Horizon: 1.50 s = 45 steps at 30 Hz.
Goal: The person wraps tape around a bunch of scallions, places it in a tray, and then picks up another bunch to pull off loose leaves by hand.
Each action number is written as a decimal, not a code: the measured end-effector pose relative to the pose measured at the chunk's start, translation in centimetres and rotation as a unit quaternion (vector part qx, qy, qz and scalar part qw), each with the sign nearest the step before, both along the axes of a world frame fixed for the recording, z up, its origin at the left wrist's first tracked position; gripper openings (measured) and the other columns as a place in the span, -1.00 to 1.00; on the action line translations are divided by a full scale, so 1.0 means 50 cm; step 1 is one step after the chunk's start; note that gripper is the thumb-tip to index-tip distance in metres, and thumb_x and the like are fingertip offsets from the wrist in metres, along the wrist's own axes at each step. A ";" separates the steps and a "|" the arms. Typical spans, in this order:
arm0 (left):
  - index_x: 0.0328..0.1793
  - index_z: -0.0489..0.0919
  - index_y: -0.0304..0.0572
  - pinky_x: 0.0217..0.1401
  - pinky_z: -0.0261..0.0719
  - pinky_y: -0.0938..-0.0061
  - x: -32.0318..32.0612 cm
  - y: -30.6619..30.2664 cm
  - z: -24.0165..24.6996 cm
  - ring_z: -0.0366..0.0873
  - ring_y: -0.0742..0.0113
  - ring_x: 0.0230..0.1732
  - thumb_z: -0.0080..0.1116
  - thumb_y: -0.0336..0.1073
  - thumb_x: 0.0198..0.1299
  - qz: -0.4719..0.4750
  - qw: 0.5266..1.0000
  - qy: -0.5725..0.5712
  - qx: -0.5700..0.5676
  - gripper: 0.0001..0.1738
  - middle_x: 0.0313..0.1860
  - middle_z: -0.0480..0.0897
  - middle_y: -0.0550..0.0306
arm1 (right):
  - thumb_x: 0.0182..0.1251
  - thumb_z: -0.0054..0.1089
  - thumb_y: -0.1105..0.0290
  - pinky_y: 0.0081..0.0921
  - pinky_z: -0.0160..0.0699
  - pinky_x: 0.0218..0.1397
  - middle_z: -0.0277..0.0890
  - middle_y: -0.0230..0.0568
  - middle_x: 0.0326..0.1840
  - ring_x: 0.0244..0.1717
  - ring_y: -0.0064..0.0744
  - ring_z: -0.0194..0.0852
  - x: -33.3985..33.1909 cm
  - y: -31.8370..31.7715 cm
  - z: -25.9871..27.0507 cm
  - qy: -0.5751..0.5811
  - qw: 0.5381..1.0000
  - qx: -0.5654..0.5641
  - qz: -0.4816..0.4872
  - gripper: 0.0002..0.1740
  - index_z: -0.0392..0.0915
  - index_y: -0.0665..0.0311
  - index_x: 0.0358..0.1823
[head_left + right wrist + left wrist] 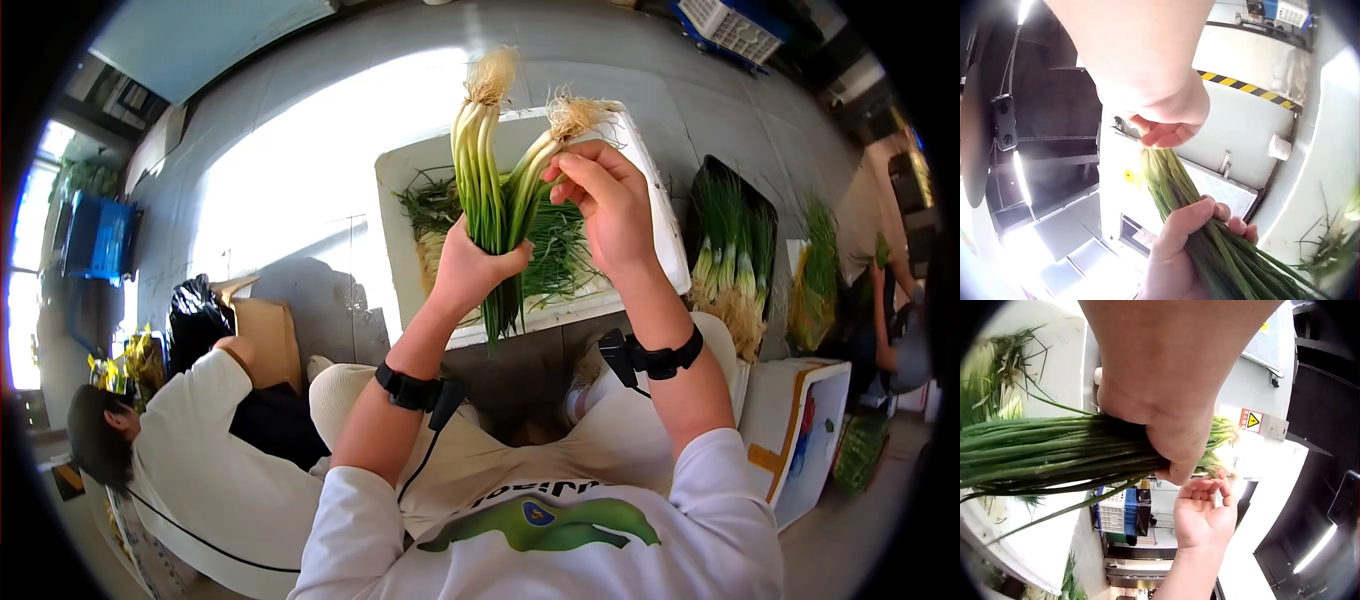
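My left hand (pixel 478 262) grips a bunch of green onions (pixel 480 180) round its green stalks, roots upward, above a white foam box (pixel 400 230). The bunch splits into two parts near the top. My right hand (pixel 612 205) is at the white end of the right part, fingers bent and thumb near the forefinger, just below the roots (pixel 578 116). In the right wrist view, the fingers of my right hand (pixel 1169 128) meet the pale ends of the onions (pixel 1210 244); whether they pinch a stalk is hidden. Loose green leaves (pixel 560 250) lie in the box.
More onions stand in a black crate (pixel 735 230) to the right. An open foam box (pixel 800 430) is near my right side. A person in a white top (pixel 215 450) sits at the left, by a cardboard box (pixel 268 340) and a black bag (pixel 197 315).
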<state>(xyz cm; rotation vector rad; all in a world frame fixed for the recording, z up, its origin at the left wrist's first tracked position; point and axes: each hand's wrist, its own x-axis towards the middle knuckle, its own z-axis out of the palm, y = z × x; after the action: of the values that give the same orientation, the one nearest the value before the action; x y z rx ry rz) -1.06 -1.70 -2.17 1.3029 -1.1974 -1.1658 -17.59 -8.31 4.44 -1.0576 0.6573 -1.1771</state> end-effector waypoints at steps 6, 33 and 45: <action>0.17 0.52 -0.31 0.01 0.58 0.50 0.011 0.030 0.008 0.59 0.45 -0.17 0.55 -0.26 0.05 -0.017 0.989 0.149 0.012 -0.40 -0.10 0.65 0.20 | 0.42 0.09 0.36 -0.54 0.52 -0.15 0.52 -0.34 -0.33 -0.36 -0.57 0.44 0.018 -0.009 -0.018 -0.069 0.992 0.075 0.080 -0.88 0.50 0.27 -0.20; 0.06 0.62 -0.36 -0.12 0.59 0.54 0.031 0.101 0.053 0.61 0.50 -0.21 0.44 -0.31 0.17 0.135 0.959 0.250 -0.009 -0.61 -0.18 0.72 0.16 | 0.47 0.21 0.26 -0.65 0.34 -0.29 0.41 -0.51 -0.45 -0.43 -0.71 0.28 0.121 0.043 0.006 -0.080 0.991 0.051 0.099 -0.82 0.51 0.15 -0.29; -0.02 0.64 -0.36 -0.10 0.57 0.57 -0.047 0.085 0.063 0.59 0.54 -0.22 0.52 -0.27 0.10 0.109 0.982 0.146 0.050 -0.59 -0.19 0.72 0.19 | 0.48 0.17 0.28 -0.63 0.37 -0.34 0.43 -0.44 -0.46 -0.46 -0.65 0.32 0.005 0.051 0.000 0.077 0.996 0.009 -0.042 -0.79 0.50 0.23 -0.30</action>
<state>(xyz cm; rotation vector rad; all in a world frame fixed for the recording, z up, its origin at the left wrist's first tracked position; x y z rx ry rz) -3.42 2.54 0.97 1.2519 -0.7725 -1.2183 -17.32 -5.78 4.42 -1.1216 0.8397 -1.1674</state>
